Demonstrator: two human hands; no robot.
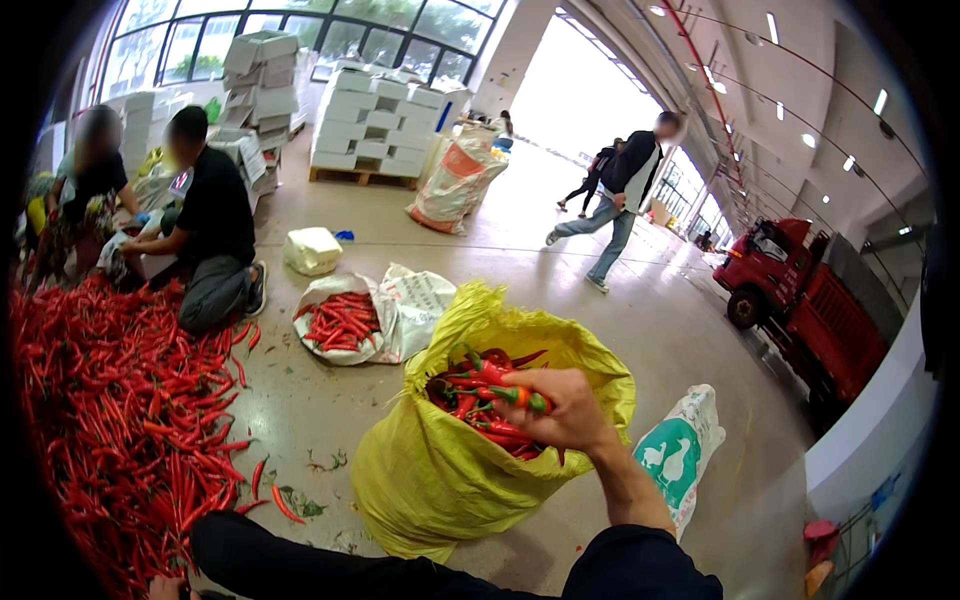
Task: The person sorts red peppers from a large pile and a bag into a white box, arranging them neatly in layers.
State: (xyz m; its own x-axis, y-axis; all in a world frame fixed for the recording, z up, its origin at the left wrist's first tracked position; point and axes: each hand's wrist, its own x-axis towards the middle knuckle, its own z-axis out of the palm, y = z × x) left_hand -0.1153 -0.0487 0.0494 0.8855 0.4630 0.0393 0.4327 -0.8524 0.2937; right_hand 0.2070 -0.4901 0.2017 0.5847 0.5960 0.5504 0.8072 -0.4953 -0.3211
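Observation:
My right hand [562,409] is over the mouth of a yellow woven sack [450,480], its fingers closed on several chili peppers [521,396], red with some green and orange. More red chili peppers [487,367] lie inside the sack. Only part of my left hand [166,588] shows at the bottom left, at the lower edge of a large heap of red chili peppers [135,405]; what it holds, if anything, cannot be made out. My dark-clad leg lies between the heap and the sack.
A white sack [375,352] of red chilies stands beyond the yellow one. A white sack with a green print [675,450] lies at the right. Two people crouch by the heap; others walk behind. Stacked white boxes [375,127] and a red truck [810,292] stand farther off.

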